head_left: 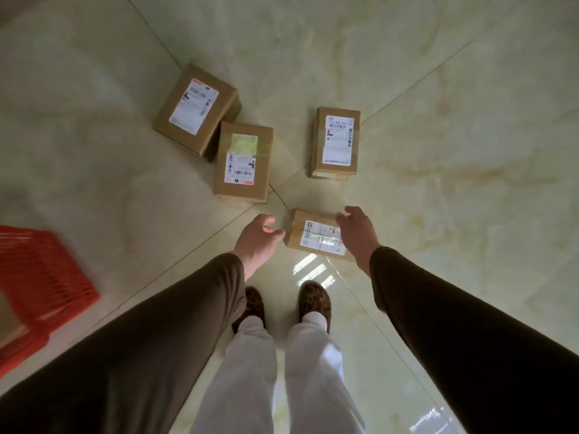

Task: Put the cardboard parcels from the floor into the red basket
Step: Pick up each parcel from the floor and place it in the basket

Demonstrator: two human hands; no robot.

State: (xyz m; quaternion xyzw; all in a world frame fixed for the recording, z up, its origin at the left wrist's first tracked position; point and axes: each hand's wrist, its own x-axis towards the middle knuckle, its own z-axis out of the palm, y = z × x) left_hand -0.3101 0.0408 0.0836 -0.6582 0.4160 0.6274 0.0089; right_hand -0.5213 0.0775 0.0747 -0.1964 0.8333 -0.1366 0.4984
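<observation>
- Cardboard, brown and taped, makes up four parcels on the pale tiled floor (438,89); the nearest parcel (316,234) lies flat, label upward, just ahead of the person's leopard-print shoes (315,300).
- Left hand (257,238) hangs just left of that parcel, fingers loosely curled and spread, holding nothing; whether the fingertips touch the box's end cannot be told.
- Right hand (357,233) hangs above the parcel's right end, fingers open and empty, covering part of the label.
- Step in hand, as judged: a two-handed pick of the nearest parcel. It would go best with palms set against opposite short ends, pressing inward evenly before lifting, so the box stays level.
- Remaining parcels: the middle parcel (242,162) touches or overlaps the far-left parcel (195,109), while the far-right parcel (336,142) stands well apart. None need be disturbed for this lift.
- Red basket (44,277), slatted plastic, sits at the left edge of view, well apart from the parcels; something brown shows inside it, too blurred to name.
- Carry path, as judged: lift clear, swing leftward and lower the box into the basket rather than dropping it.
</observation>
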